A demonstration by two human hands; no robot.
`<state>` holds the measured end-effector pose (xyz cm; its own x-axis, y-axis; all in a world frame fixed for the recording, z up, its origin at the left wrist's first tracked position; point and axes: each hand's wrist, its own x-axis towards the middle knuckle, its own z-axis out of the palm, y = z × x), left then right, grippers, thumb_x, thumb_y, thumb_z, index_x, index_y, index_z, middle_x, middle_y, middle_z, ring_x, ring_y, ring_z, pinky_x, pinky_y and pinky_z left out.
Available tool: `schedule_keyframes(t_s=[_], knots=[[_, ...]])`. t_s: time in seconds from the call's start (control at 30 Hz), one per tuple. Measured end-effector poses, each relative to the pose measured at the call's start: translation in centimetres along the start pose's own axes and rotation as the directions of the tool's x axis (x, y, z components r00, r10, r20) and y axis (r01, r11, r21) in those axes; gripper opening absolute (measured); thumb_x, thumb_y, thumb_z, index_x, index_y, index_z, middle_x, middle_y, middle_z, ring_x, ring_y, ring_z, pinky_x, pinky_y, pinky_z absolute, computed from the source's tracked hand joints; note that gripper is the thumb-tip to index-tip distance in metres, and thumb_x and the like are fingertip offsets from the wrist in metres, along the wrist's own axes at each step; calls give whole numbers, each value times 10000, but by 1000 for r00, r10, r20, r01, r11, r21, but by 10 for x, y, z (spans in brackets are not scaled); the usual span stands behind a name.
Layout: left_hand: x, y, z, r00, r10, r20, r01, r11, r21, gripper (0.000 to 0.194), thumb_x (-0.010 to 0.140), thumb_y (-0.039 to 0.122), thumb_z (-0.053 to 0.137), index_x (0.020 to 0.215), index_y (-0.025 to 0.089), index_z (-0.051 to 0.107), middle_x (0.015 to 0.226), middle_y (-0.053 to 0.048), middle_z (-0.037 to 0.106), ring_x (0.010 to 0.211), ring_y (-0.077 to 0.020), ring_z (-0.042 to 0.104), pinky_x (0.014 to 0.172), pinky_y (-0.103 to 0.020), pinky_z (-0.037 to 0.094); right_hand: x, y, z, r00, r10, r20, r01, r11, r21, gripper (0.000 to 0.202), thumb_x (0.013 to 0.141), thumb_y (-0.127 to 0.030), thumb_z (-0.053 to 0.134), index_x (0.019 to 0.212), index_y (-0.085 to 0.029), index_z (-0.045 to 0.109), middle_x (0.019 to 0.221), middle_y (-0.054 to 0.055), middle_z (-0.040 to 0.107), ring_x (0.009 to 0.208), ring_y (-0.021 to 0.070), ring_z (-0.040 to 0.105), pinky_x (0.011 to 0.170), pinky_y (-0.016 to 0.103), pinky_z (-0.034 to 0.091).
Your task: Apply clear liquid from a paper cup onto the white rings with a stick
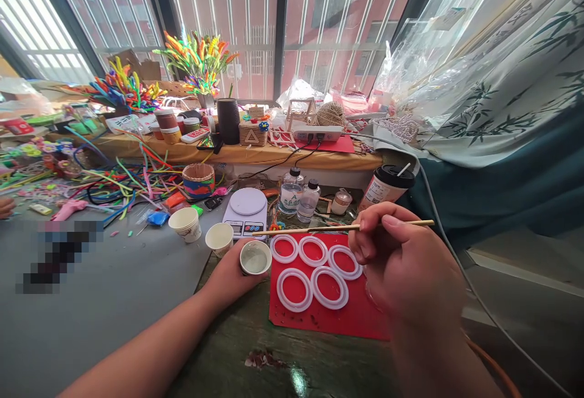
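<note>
My left hand (232, 276) is wrapped round a small paper cup (255, 258) with clear liquid in it, tilted a little toward me. In my right hand (401, 252) a thin wooden stick (314, 228) is pinched between thumb and fingers, held nearly level. Its left tip hangs just above and behind the cup. Under the stick lies a red mat (319, 319) bearing several white ring-shaped silicone molds (294, 290). Part of the mat's right side is hidden by my right hand. Another paper cup (219, 238) stands just behind my left hand.
Behind the cups are a white kitchen scale (247, 203), two clear bottles (291, 191) and a drink cup with a black lid (387, 185). Stacked paper cups (185, 224) stand left, near colourful pipe cleaners (137, 173). A cable (438, 203) hangs at right. Another person's hand (6, 208) shows far left.
</note>
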<state>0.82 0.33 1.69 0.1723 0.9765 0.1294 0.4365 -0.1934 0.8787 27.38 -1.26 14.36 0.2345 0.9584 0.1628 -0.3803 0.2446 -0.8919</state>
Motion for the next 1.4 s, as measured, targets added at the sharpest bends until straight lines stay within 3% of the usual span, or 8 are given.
schedule_keyframes(t_s=[0.27, 0.43, 0.5, 0.67, 0.9, 1.03, 1.27, 1.4], knots=[[-1, -2, 0, 1000, -11, -3, 11, 1000, 14, 524, 749, 186, 861, 1248, 228, 710, 1262, -85, 805, 1210, -337, 759, 1059, -469, 621, 3, 13, 0, 999, 39, 30, -34, 990, -135, 176, 898, -237, 596, 738, -220, 667, 527, -27, 515, 492, 145, 493, 478, 249, 379], [0, 2, 0, 1000, 6, 4, -6, 1000, 3, 455, 757, 182, 836, 1195, 226, 721, 1209, -73, 815, 1150, -317, 770, 1031, -446, 629, 3, 36, 7, 948, 214, 236, -92, 893, -440, 220, 929, -382, 621, 784, -219, 650, 567, -35, 538, 535, 151, 483, 516, 260, 376], [0, 4, 0, 1000, 10, 6, -10, 1000, 2, 450, 754, 185, 840, 1186, 228, 722, 1190, -69, 818, 1123, -313, 774, 1018, -440, 635, 2, 45, 9, 927, 252, 276, -96, 874, -476, 235, 945, -397, 594, 804, -218, 654, 592, -31, 548, 549, 159, 495, 525, 268, 380], [0, 1, 0, 1000, 15, 19, -15, 1000, -12, 493, 746, 188, 853, 1218, 233, 720, 1222, -80, 816, 1135, -322, 774, 1010, -444, 643, -3, 53, 9, 921, 247, 302, -56, 850, -525, 226, 977, -337, 542, 802, -231, 638, 596, -40, 508, 561, 165, 448, 539, 278, 348], [0, -2, 1, 999, 31, 12, -31, 1000, -1, 477, 748, 199, 855, 1208, 240, 734, 1214, -75, 820, 1125, -320, 776, 1013, -447, 645, -10, 47, 15, 900, 199, 388, 81, 798, -597, 221, 971, -319, 512, 817, -234, 646, 631, -20, 539, 601, 187, 491, 574, 303, 361], [1, -1, 1, 999, 38, 14, -38, 999, -2, 472, 750, 205, 841, 1206, 235, 727, 1199, -70, 819, 1102, -309, 781, 994, -437, 651, -11, 45, 18, 900, 200, 388, 100, 771, -629, 230, 980, -310, 486, 817, -239, 631, 620, -28, 527, 585, 185, 488, 569, 305, 352], [0, 0, 1, 1000, 18, 24, -19, 1000, 17, 459, 759, 209, 838, 1204, 237, 727, 1204, -70, 823, 1115, -319, 778, 992, -442, 651, -11, 46, 18, 899, 233, 370, 41, 798, -601, 230, 993, -326, 479, 836, -242, 626, 617, -36, 509, 590, 184, 467, 578, 305, 355], [1, -1, 1, 999, 31, 11, -32, 999, 16, 468, 762, 216, 853, 1211, 235, 724, 1198, -73, 821, 1105, -312, 782, 999, -441, 650, -9, 49, 16, 890, 285, 357, -52, 840, -540, 227, 986, -336, 507, 837, -234, 645, 612, -37, 504, 581, 178, 457, 573, 300, 354]])
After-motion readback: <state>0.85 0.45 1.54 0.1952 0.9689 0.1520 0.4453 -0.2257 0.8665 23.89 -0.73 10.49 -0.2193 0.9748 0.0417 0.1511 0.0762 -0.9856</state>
